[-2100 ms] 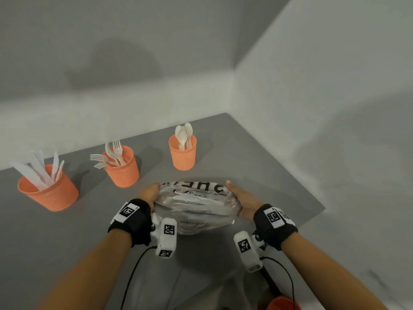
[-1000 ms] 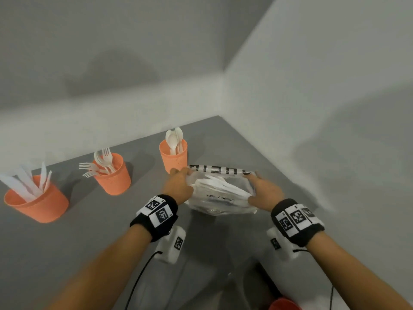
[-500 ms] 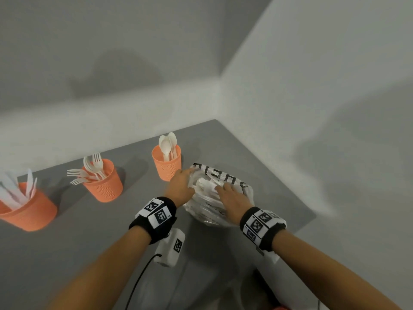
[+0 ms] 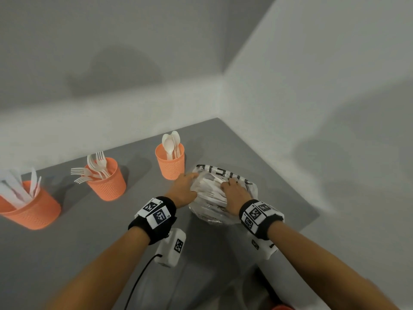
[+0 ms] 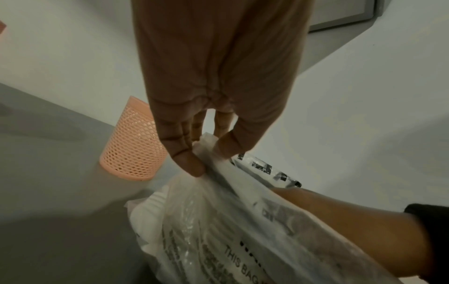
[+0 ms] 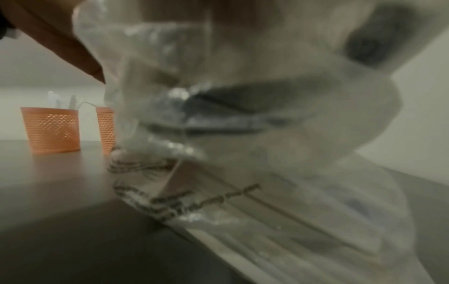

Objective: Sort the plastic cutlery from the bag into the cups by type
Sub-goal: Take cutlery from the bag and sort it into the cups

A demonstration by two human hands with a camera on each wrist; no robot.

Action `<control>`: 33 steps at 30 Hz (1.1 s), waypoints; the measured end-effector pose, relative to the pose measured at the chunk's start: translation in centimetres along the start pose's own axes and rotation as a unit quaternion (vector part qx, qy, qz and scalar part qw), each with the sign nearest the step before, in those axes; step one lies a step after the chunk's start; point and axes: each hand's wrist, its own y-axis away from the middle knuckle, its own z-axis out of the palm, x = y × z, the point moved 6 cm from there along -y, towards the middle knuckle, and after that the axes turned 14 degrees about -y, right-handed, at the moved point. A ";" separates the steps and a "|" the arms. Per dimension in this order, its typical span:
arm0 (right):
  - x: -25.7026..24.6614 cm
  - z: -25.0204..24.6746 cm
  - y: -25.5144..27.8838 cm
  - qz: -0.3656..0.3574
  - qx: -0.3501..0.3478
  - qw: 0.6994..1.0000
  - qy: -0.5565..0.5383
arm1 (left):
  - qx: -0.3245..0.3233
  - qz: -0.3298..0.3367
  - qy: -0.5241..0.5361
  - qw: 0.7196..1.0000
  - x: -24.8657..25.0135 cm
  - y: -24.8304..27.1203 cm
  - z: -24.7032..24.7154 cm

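Observation:
A clear plastic bag of white cutlery lies on the grey table, right of the cups. My left hand pinches the bag's left rim between thumb and fingers. My right hand reaches into the bag's mouth among the cutlery; its fingertips are hidden. In the right wrist view, blurred plastic fills the picture. Three orange mesh cups stand in a row: spoons, forks, knives.
Two grey walls meet in a corner behind the table. The table's right edge runs close to the bag. White camera units and a black cable hang under my wrists. A red object shows at the bottom edge.
My right hand left the bag's right edge and went into its mouth at the middle. My left hand kept its pinch on the left rim. The bag shifted slightly.

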 end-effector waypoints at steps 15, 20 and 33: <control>0.5 -0.2 0.4 0.040 -0.036 0.998 -0.042 | -0.028 0.022 0.059 0.998 -0.5 0.4 -0.4; 1.1 -1.1 0.2 0.072 -0.042 0.991 -0.101 | -0.037 0.025 0.084 0.995 -0.8 0.3 -0.2; 0.9 -0.2 0.8 0.062 -0.006 0.994 -0.087 | -0.037 0.011 0.085 0.996 -0.5 0.1 0.1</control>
